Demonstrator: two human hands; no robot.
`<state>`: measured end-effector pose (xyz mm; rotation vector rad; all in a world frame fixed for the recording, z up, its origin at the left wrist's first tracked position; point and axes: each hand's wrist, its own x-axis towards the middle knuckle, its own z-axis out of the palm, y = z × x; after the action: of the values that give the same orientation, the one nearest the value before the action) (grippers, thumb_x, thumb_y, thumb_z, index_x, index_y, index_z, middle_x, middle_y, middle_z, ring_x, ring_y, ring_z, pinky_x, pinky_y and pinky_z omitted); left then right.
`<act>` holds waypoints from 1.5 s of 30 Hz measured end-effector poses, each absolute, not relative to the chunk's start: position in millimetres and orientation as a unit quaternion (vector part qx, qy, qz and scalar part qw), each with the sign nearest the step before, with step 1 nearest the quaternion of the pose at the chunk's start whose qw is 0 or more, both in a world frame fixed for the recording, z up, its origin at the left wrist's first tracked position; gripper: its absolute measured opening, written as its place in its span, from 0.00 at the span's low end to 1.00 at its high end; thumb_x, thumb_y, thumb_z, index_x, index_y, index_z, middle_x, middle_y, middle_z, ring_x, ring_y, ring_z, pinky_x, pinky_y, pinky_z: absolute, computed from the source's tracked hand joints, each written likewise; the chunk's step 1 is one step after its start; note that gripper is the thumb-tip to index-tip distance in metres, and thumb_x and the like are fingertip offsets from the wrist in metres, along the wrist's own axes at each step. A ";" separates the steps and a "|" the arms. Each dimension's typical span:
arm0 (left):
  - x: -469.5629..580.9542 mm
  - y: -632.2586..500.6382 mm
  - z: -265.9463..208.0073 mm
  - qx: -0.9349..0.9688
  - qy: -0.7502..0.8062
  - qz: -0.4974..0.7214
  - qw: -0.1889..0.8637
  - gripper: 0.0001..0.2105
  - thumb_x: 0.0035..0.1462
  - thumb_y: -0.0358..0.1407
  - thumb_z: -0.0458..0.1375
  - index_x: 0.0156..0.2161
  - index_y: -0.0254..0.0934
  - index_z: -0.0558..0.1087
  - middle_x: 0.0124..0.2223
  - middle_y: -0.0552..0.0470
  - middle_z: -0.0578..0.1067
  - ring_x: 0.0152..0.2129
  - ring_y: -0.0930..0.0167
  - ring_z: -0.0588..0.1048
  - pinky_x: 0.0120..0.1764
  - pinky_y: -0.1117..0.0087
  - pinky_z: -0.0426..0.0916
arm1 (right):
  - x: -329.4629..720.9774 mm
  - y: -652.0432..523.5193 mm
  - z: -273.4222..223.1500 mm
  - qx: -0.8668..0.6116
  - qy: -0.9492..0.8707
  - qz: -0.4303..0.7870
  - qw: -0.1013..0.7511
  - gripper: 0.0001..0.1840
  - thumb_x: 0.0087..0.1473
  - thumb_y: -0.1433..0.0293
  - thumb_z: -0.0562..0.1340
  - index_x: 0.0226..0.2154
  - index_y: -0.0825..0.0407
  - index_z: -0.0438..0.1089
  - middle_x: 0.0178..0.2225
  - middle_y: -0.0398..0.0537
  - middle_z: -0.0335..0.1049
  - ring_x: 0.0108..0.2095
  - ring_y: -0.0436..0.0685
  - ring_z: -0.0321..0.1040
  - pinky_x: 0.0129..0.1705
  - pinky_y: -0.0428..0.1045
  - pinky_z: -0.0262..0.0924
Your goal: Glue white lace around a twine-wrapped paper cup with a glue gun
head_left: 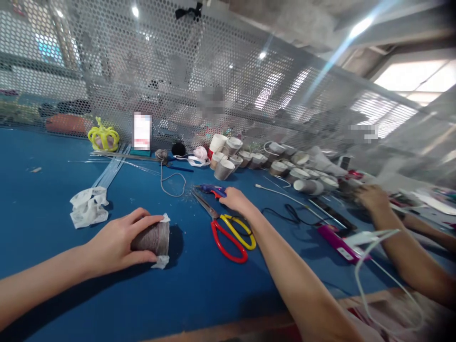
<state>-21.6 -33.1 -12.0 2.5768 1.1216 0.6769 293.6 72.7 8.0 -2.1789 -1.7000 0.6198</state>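
My left hand (123,237) is wrapped round a grey yarn-covered cup (156,239) lying on its side, with scraps of white paper sticking out at its rim. My right hand (235,198) is closed on a small blue hot glue gun (213,190) with a red-orange trigger, its nozzle pointing left. Just below that hand lie large scissors (214,214) with one red and one yellow handle. Crumpled white tissue (89,206) rests beyond my left hand, at the end of some pale flat strips (111,168).
Several wrapped cups (224,168) stand along the perforated metal screen (171,61). A yellow pipe-cleaner-like ornament (103,137) and balls of yarn (162,154) sit at the back of the blue table (35,190). At right are a co-worker's hand (372,199), cables and a purple item (338,243).
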 end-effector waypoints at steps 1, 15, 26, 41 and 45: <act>-21.2 -33.2 -11.6 0.883 0.386 0.233 0.129 0.25 0.53 0.48 0.53 0.55 0.44 0.58 0.48 0.47 0.67 0.36 0.65 0.73 0.36 0.69 0.68 | 294.0 72.2 8.2 -0.759 -0.588 0.227 0.165 0.13 0.57 0.67 0.56 0.44 0.55 0.64 0.44 0.50 0.65 0.39 0.54 0.66 0.39 0.53 0.64; -21.0 -23.6 -3.6 0.866 0.417 0.216 0.169 0.26 0.51 0.50 0.54 0.54 0.43 0.60 0.42 0.48 0.69 0.33 0.66 0.73 0.33 0.70 0.67 | 256.1 -0.5 54.2 -0.513 -0.627 0.467 0.353 0.11 0.47 0.65 0.61 0.32 0.56 0.68 0.19 0.41 0.65 0.18 0.46 0.60 0.20 0.43 0.56; -24.1 -19.6 -5.8 0.862 0.420 0.209 0.191 0.27 0.50 0.47 0.57 0.54 0.44 0.59 0.46 0.48 0.68 0.37 0.65 0.72 0.37 0.68 0.67 | 243.2 -30.4 47.9 -0.548 -0.692 0.421 0.211 0.14 0.48 0.60 0.60 0.23 0.55 0.65 0.13 0.38 0.59 0.13 0.46 0.56 0.18 0.44 0.55; -24.8 -19.8 -5.0 0.880 0.402 0.197 0.159 0.26 0.51 0.47 0.55 0.55 0.44 0.58 0.47 0.46 0.66 0.38 0.66 0.72 0.39 0.68 0.67 | 237.1 -32.1 42.2 -0.587 -0.681 0.408 0.160 0.16 0.48 0.58 0.58 0.20 0.54 0.63 0.11 0.38 0.57 0.12 0.46 0.54 0.15 0.42 0.52; -24.6 -20.2 -3.6 0.881 0.402 0.189 0.161 0.27 0.51 0.46 0.56 0.55 0.42 0.58 0.47 0.45 0.66 0.38 0.65 0.72 0.39 0.66 0.67 | 236.0 -32.3 43.8 -0.592 -0.679 0.403 0.162 0.17 0.48 0.58 0.58 0.19 0.53 0.63 0.11 0.38 0.57 0.12 0.46 0.54 0.15 0.42 0.52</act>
<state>-24.6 -20.2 -3.6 2.5166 1.1474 0.5404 236.0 -32.3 43.8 -1.6906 -1.9374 1.1507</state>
